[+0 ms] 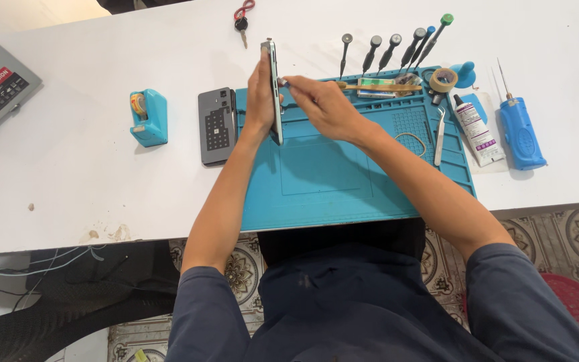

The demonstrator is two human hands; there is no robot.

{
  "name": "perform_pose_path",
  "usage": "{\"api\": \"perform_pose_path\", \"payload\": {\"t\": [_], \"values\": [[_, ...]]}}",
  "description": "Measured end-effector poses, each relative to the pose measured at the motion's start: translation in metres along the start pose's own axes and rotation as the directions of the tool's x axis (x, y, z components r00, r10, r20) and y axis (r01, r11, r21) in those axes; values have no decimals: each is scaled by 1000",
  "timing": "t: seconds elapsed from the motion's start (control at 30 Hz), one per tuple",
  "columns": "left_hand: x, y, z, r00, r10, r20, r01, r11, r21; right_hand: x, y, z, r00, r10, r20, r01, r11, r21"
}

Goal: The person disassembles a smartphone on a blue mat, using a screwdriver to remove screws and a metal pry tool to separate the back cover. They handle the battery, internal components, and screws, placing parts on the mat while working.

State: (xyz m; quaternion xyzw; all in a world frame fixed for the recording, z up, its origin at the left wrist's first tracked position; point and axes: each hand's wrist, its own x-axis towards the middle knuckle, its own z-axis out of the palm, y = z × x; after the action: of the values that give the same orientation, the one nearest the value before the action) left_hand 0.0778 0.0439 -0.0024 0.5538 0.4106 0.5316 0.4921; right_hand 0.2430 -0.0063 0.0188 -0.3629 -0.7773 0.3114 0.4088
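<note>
While the smartphone [273, 90] stands on its edge over the blue work mat [343, 181], its long axis runs away from the person, with the screen plane upright. The left hand [259, 97] lies flat against the phone's left face, fingers clasped around it. The right hand [323, 107] sits just beside the phone's right edge, fingers pinched on a thin tool whose tip meets that edge; the tool itself is too small to identify. Both hands are at the phone; the right hand works the edge.
</note>
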Motion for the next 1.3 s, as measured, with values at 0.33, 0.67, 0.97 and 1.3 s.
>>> {"api": "perform_pose_path", "payload": {"t": [0.33,0.67,0.97,1.3], "values": [[-4,0,2,998,-63,-7,63,996,64,-2,7,-10,988,39,152,1,968,-251],[-1,-8,4,972,-230,44,232,972,-41,-2,11,-10,994,-14,112,71,847,-526],[-7,-12,16,988,-133,-81,135,991,21,-4,10,-11,984,-145,99,175,863,-473],[-2,-13,11,990,-112,-85,119,990,81,-3,2,-4,993,-30,110,67,937,-344]]}}
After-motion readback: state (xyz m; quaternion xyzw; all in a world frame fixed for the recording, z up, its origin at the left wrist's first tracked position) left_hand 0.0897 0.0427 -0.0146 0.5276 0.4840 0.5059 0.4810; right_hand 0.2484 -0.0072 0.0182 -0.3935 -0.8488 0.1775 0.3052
